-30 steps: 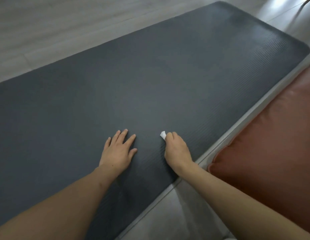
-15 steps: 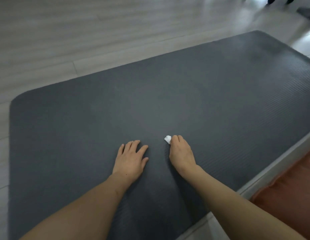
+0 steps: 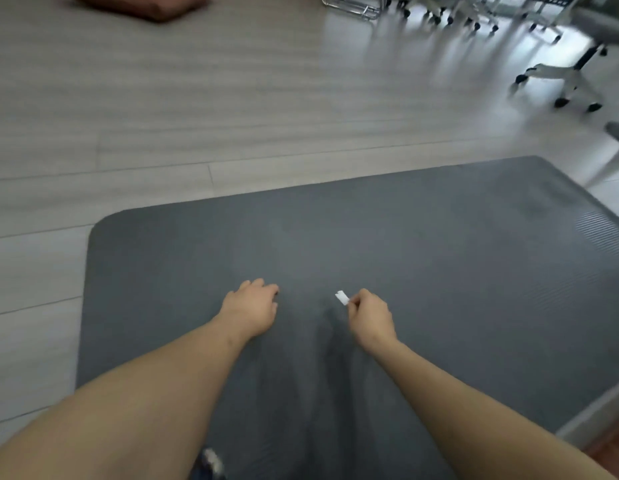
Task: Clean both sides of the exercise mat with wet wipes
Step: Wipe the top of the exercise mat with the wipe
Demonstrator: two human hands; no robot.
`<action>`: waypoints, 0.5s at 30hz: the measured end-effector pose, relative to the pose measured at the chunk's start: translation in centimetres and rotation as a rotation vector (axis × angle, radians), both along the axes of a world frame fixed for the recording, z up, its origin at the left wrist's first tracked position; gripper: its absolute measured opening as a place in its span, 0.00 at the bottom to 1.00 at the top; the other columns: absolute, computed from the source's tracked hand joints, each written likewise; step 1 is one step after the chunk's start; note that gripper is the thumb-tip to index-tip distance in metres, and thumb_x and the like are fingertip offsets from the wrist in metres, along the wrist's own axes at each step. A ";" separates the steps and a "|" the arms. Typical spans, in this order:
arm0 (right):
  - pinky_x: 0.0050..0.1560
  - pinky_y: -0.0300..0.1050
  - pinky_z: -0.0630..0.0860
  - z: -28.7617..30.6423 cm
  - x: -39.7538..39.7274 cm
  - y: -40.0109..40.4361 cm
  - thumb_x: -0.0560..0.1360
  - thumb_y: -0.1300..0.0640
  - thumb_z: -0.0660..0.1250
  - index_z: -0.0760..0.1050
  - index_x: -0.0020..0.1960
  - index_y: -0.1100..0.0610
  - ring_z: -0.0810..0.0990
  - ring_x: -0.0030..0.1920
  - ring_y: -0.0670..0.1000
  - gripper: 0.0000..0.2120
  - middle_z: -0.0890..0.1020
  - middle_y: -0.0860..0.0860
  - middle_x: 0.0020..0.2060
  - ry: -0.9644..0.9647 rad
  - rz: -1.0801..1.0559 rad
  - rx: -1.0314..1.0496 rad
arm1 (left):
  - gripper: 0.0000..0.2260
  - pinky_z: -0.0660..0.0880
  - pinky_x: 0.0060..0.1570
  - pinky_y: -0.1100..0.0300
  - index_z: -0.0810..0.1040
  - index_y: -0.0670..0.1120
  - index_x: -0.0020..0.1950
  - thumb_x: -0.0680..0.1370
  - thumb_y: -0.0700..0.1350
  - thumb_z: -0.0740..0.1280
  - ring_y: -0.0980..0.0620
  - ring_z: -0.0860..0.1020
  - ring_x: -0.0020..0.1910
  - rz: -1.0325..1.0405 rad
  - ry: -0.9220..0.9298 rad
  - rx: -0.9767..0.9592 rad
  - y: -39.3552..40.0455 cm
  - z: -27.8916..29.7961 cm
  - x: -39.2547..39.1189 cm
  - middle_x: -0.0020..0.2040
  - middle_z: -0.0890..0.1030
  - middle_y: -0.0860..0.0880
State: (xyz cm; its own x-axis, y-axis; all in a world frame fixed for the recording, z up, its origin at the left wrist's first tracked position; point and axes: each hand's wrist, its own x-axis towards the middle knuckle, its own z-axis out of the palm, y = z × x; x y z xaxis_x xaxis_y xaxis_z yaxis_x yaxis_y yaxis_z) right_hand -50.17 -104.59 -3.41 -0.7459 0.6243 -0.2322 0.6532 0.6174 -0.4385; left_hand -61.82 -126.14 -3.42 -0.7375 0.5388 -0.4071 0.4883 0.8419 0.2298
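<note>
A dark grey ribbed exercise mat (image 3: 439, 258) lies flat on the pale wooden floor, its left end with rounded corners in view. My right hand (image 3: 370, 317) pinches a small folded white wet wipe (image 3: 342, 298) just above the mat's middle. My left hand (image 3: 252, 308) rests on the mat a short way to the left, fingers curled under and holding nothing.
A reddish-brown cushion (image 3: 145, 5) lies on the floor at the far top left. Wheeled chair bases (image 3: 564, 81) and metal legs stand at the top right. Another reddish cushion's corner (image 3: 609, 445) shows at the bottom right, beside the mat's near edge.
The view has swung left and up, bringing the mat's left end and the far floor into sight. My left hand's flat fingers have curled under. My right hand has lifted the wipe slightly.
</note>
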 end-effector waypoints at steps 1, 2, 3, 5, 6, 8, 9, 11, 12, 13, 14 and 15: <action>0.46 0.52 0.79 0.6 -0.6 -0.1 0.80 0.54 0.59 0.73 0.45 0.53 0.79 0.44 0.57 0.07 0.79 0.50 0.44 -0.004 -0.004 -0.004 | 0.18 0.70 0.68 0.45 0.70 0.52 0.75 0.85 0.52 0.57 0.44 0.68 0.72 0.021 0.016 -0.005 -1.0 0.1 -0.7 0.72 0.71 0.47; 0.46 0.51 0.78 1.1 -1.2 -0.2 0.80 0.54 0.60 0.73 0.45 0.52 0.79 0.44 0.57 0.06 0.80 0.50 0.44 0.000 -0.018 -0.018 | 0.18 0.71 0.67 0.45 0.70 0.52 0.75 0.86 0.52 0.57 0.44 0.68 0.72 0.042 0.027 -0.015 -1.9 0.1 -1.3 0.72 0.71 0.47; 0.45 0.50 0.78 1.4 -2.0 -0.3 0.79 0.55 0.60 0.73 0.45 0.51 0.79 0.44 0.56 0.06 0.80 0.50 0.43 0.010 -0.033 -0.042 | 0.18 0.71 0.67 0.46 0.69 0.52 0.75 0.86 0.52 0.56 0.44 0.68 0.72 0.067 0.032 -0.022 -2.8 -0.1 -1.9 0.71 0.71 0.47; 0.44 0.48 0.77 1.7 -3.5 -0.5 0.79 0.56 0.60 0.74 0.44 0.51 0.79 0.43 0.54 0.06 0.80 0.49 0.43 0.045 -0.049 -0.084 | 0.18 0.71 0.67 0.47 0.68 0.53 0.76 0.86 0.52 0.56 0.45 0.69 0.72 0.112 0.051 -0.026 -4.0 -0.7 -3.1 0.72 0.71 0.48; 0.44 0.46 0.77 1.8 -4.3 -0.6 0.79 0.56 0.61 0.74 0.44 0.51 0.79 0.43 0.54 0.06 0.80 0.49 0.43 0.060 -0.049 -0.101 | 0.18 0.71 0.67 0.48 0.68 0.52 0.76 0.86 0.52 0.56 0.45 0.69 0.71 0.134 0.070 -0.018 -4.2 -1.0 -3.7 0.72 0.71 0.48; 0.42 0.44 0.75 1.6 -6.1 -0.4 0.79 0.57 0.61 0.74 0.44 0.51 0.79 0.43 0.53 0.06 0.80 0.49 0.42 0.094 -0.050 -0.123 | 0.19 0.71 0.67 0.49 0.68 0.52 0.77 0.86 0.52 0.56 0.45 0.70 0.71 0.172 0.115 0.025 -4.2 -1.9 -4.9 0.72 0.71 0.49; 0.42 0.44 0.74 1.4 -7.0 -0.3 0.79 0.58 0.61 0.74 0.44 0.51 0.79 0.42 0.52 0.06 0.80 0.49 0.42 0.107 -0.043 -0.127 | 0.19 0.70 0.67 0.50 0.68 0.52 0.77 0.86 0.52 0.56 0.45 0.70 0.71 0.190 0.143 0.054 -4.1 -2.5 -5.4 0.72 0.72 0.49; 0.39 0.43 0.73 0.4 -8.7 -0.1 0.79 0.57 0.60 0.74 0.44 0.51 0.79 0.41 0.51 0.06 0.80 0.48 0.41 0.109 -0.003 -0.122 | 0.18 0.69 0.67 0.50 0.70 0.51 0.75 0.86 0.51 0.56 0.46 0.71 0.70 0.238 0.208 0.129 -4.0 -3.8 -6.4 0.72 0.72 0.50; 0.37 0.43 0.72 -0.3 -9.6 0.1 0.79 0.57 0.60 0.74 0.45 0.51 0.78 0.40 0.50 0.06 0.80 0.48 0.41 0.102 0.012 -0.120 | 0.17 0.69 0.67 0.49 0.72 0.50 0.75 0.86 0.50 0.57 0.45 0.71 0.70 0.262 0.235 0.165 -4.0 -4.5 -7.1 0.72 0.73 0.49; 0.36 0.43 0.71 -1.0 -10.4 0.1 0.79 0.57 0.60 0.74 0.45 0.51 0.78 0.39 0.49 0.06 0.80 0.48 0.41 0.095 0.031 -0.115 | 0.17 0.69 0.68 0.48 0.73 0.49 0.74 0.85 0.49 0.58 0.45 0.71 0.70 0.290 0.255 0.196 -4.2 -5.3 -7.9 0.72 0.73 0.49; 0.36 0.43 0.72 -1.7 -11.3 0.0 0.79 0.57 0.60 0.74 0.45 0.52 0.78 0.39 0.49 0.06 0.80 0.48 0.41 0.088 0.062 -0.105 | 0.17 0.68 0.69 0.47 0.74 0.48 0.73 0.85 0.49 0.59 0.44 0.71 0.71 0.318 0.272 0.219 -4.6 -6.1 -8.7 0.72 0.73 0.48; 0.37 0.43 0.72 -2.4 -12.4 -0.1 0.79 0.57 0.60 0.75 0.45 0.52 0.79 0.40 0.50 0.06 0.80 0.48 0.42 0.083 0.093 -0.094 | 0.17 0.66 0.72 0.46 0.74 0.48 0.73 0.85 0.48 0.59 0.44 0.70 0.73 0.335 0.289 0.226 -5.2 -7.0 -9.6 0.74 0.73 0.47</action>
